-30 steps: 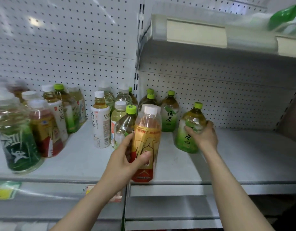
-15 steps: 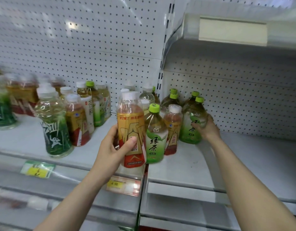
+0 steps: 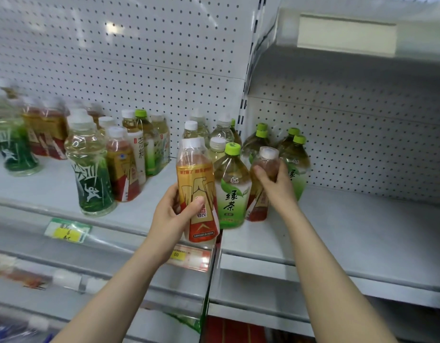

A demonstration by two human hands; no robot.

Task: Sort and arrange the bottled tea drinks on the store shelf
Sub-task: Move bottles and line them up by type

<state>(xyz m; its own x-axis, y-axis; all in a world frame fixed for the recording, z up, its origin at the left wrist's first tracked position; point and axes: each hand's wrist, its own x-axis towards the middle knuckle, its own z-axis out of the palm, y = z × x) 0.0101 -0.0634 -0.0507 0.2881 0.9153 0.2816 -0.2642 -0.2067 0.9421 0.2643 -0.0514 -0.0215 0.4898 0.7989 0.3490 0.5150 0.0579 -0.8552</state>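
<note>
My left hand (image 3: pixel 175 214) grips an orange-and-red labelled tea bottle (image 3: pixel 196 184) with a white cap, held upright above the shelf's front edge. My right hand (image 3: pixel 274 186) is curled round the shoulder of a second red-labelled tea bottle (image 3: pixel 259 206) that stands on the shelf. Between the two stands a green tea bottle (image 3: pixel 232 191) with a lime cap. Behind my right hand stands a cluster of round green tea bottles (image 3: pixel 294 154). Pale tea bottles (image 3: pixel 220 137) stand at the back by the upright.
The white shelf (image 3: pixel 350 233) runs bare to the right. To the left stand a green-patterned bottle (image 3: pixel 91 169), a red-labelled bottle (image 3: pixel 121 167) and several blurred ones. Pegboard (image 3: pixel 139 58) backs the shelf. Price tags (image 3: pixel 190 257) sit on the front rail. An upper shelf (image 3: pixel 347 30) overhangs.
My right hand let go of the round green tea bottle at the back and took hold of the small red-labelled bottle. My left hand kept its bottle; the view swung left.
</note>
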